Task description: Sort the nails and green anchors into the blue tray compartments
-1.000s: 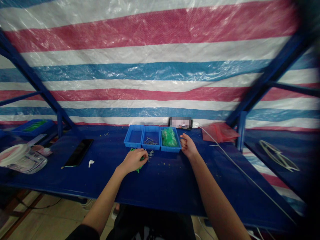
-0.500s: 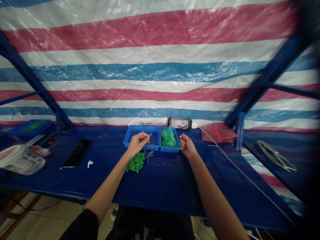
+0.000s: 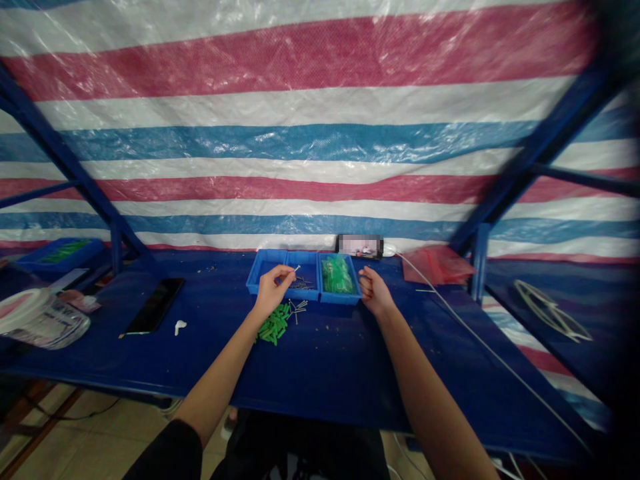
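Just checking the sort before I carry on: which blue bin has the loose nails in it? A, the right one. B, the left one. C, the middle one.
C. The middle bin has the nails lying in it, while the right bin holds green pieces.

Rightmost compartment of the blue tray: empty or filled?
Filled: the rightmost compartment of the blue tray holds a mass of green plastic pieces covering most of its floor. A glossy sheen hints at a clear bag, but I cannot tell.
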Demonstrator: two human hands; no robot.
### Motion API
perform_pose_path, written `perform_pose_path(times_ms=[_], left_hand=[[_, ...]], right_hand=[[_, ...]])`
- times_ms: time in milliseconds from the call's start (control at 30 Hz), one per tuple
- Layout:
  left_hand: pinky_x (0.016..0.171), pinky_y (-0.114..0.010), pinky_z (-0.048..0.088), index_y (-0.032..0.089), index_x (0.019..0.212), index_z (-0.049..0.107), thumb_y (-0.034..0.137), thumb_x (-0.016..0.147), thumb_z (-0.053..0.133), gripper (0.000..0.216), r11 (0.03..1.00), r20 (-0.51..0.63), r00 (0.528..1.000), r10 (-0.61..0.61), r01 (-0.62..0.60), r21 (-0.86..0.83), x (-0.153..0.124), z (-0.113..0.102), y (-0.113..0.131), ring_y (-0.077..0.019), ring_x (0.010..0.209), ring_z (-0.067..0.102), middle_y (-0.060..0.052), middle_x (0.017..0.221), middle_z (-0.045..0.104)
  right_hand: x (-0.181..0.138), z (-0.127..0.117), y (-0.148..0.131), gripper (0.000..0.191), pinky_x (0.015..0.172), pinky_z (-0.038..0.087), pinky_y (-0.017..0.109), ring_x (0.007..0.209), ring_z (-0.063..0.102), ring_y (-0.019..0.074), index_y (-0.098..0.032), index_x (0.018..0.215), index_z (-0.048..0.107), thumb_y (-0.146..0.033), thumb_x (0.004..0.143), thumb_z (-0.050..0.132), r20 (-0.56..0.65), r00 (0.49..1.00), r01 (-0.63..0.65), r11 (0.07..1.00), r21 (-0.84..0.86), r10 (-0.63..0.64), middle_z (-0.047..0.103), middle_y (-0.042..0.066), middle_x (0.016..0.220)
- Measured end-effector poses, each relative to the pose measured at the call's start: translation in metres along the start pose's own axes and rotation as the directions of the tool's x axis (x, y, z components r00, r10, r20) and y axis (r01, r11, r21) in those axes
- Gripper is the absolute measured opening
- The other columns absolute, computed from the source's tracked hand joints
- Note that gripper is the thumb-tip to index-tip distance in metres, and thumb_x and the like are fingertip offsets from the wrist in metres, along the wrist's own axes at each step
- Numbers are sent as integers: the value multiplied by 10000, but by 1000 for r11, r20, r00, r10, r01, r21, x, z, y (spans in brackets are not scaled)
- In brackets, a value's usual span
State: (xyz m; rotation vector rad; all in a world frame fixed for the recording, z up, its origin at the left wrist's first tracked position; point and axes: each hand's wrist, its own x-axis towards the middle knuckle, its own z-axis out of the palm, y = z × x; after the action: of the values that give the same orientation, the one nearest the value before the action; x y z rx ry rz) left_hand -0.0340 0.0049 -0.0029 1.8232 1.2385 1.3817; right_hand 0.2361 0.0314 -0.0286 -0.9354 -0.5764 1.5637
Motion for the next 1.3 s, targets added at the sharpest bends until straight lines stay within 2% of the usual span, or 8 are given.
perform_pose_path(times_ms=[233,400,533,733,900,1067,1167,1300], left_hand=[[567,-210,411,169,872,643,338,834,515,215,979,24,998,60,-63,194,-6,0,2,-109,622,557,-7,748,654],[669,-234,451,193,916,644,292,851,485,198,924,96,990,103,-131,359,-11,1,4,-108,646,558,-15,893,673],[693,-243,460,200,961,645,287,858,474,217,899,165,979,116,-174,401,-12,1,7,-112,659,573,-22,953,676],[623,-228,452,191,958,645,301,831,509,215,899,255,959,127,-220,378,-13,-3,10,-93,583,549,-23,927,678],[619,-223,437,197,941,644,274,781,552,200,902,459,883,98,-274,334,-17,-8,17,-119,633,590,3,771,675],[679,-235,440,205,867,666,140,658,561,243,886,664,747,-23,-292,360,-17,-12,22,-160,756,626,-1,815,688],[695,-241,441,209,851,672,120,609,561,281,878,711,700,-67,-297,375,-17,-13,20,-180,812,625,-9,862,690],[682,-235,437,218,864,669,106,600,553,310,881,732,676,-83,-294,371,-17,-13,17,-174,800,626,0,847,691]], right_hand=[[-1,0,0,197,246,93,134,249,116,36,-194,705,470,-354,809,518,-2,1000,3,1000,-16,-3,201,-127,314],[-1,1,0,194,243,98,135,249,118,38,-192,699,475,-344,814,507,-9,1000,3,1000,-11,-3,201,-125,313],[-1,0,1,187,242,101,135,251,116,38,-193,706,481,-344,812,511,1,1000,18,1000,-9,-18,198,-126,316],[1,-1,1,193,238,98,139,250,110,40,-194,701,480,-354,801,519,5,1000,14,1000,-13,-14,198,-128,315],[1,-1,1,184,242,96,134,250,113,39,-195,711,481,-349,806,517,0,1000,5,1000,-2,-5,199,-128,312],[1,-2,2,195,239,106,136,248,115,40,-196,709,482,-364,799,521,5,1000,14,1000,-9,-14,203,-129,314],[2,-3,2,199,240,105,139,251,114,41,-196,705,480,-368,791,532,5,1000,18,1000,-23,-18,200,-130,315],[1,-3,2,202,242,109,137,250,119,40,-194,698,479,-363,800,522,11,1000,21,999,-25,-21,199,-127,314]])
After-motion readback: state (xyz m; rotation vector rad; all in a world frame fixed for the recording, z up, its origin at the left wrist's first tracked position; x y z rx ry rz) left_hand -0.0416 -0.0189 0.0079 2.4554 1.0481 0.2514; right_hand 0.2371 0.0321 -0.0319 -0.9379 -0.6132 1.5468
